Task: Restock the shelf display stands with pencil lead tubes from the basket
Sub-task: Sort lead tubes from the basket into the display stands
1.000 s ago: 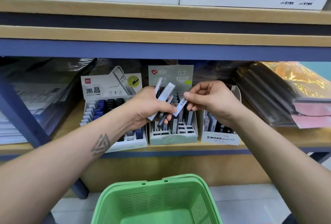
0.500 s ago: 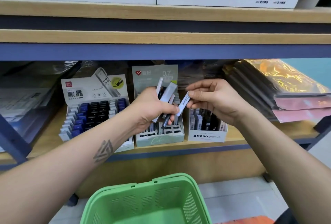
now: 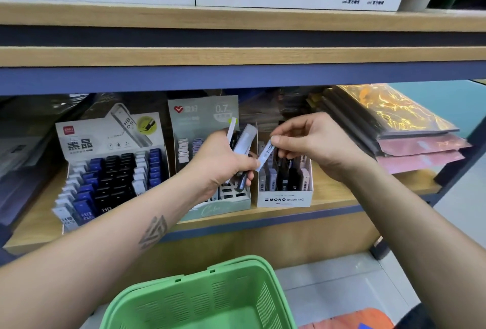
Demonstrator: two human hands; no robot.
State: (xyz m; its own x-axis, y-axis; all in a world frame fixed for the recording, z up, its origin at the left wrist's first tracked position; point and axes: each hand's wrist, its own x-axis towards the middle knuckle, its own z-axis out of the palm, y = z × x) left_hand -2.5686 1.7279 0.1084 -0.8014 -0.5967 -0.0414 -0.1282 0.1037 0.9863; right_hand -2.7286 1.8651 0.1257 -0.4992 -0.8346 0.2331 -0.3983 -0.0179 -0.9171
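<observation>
Between our two hands, just above the white MONO display stand point(image 3: 284, 191), a single pale lead tube point(image 3: 265, 154) with a barcode strip hangs tilted. Our right hand point(image 3: 315, 144) pinches its upper end between thumb and forefinger, while its lower end touches the fingertips of our left hand point(image 3: 218, 163). That left hand is clenched around a small bundle of lead tubes point(image 3: 243, 141), which fan upward out of the fist in front of the pale green 0.7 stand point(image 3: 210, 197).

Compared with a second ago, the grips look the same, and the single tube is pinched as it was. What has changed is mostly our view: the stands have slid toward the left of the frame, and the MONO stand now sits directly under the pinched tube. We judge that the tube is being separated from the bundle and is about to go down into one of the MONO slots, so the sorting step is close to done and the insertion is next.

Further left, the blue-and-black HB stand point(image 3: 110, 178) looks well stocked. Below us, the green basket point(image 3: 184, 305) shows no tubes in the part we can see, which suggests the bundle in our left hand may be the last stock.
</observation>
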